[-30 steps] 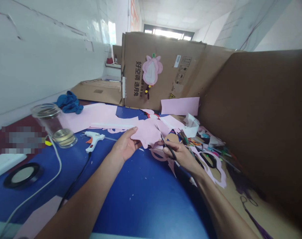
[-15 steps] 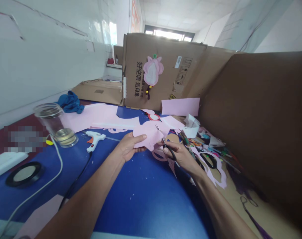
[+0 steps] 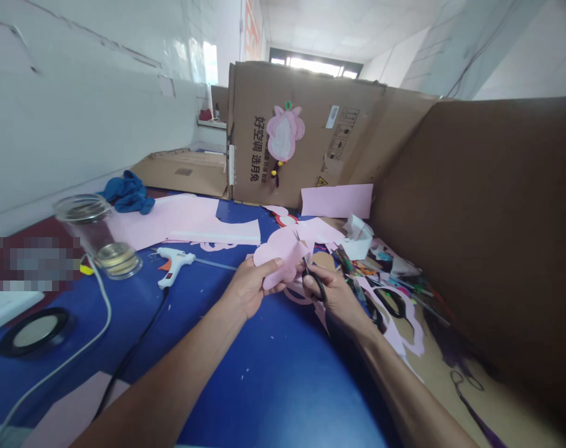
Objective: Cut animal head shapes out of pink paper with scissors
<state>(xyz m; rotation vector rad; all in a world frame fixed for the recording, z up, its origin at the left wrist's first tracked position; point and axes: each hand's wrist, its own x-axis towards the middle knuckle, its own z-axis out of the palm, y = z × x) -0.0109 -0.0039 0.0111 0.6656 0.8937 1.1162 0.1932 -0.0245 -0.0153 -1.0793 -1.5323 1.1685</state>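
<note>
A scalloped pink paper piece (image 3: 280, 252) is pinched along its left side by my left hand (image 3: 255, 280), thumb on top and fingers beneath. My right hand (image 3: 332, 292) has its fingers in the black handles of a pair of scissors (image 3: 316, 285). The blades point up and away and lie against the right part of the paper. Whether they are cutting into it at this instant I cannot tell. Both hands are held above the blue table (image 3: 264, 367). Beneath the paper and scissors lies a pink offcut (image 3: 298, 297), partly hidden.
On the left are a white glue gun (image 3: 175, 264), a glass jar (image 3: 94, 230), a roll of black tape (image 3: 35, 333) and a blue cloth (image 3: 128, 193). Cardboard walls (image 3: 306, 87) rise behind and right. Paper scraps (image 3: 413, 323) and another pair of scissors (image 3: 464, 379) lie right.
My left hand has shifted right, nearer the scissors, and the pink paper has turned in its grip. My right hand stays at nearly the same spot with the scissors.
</note>
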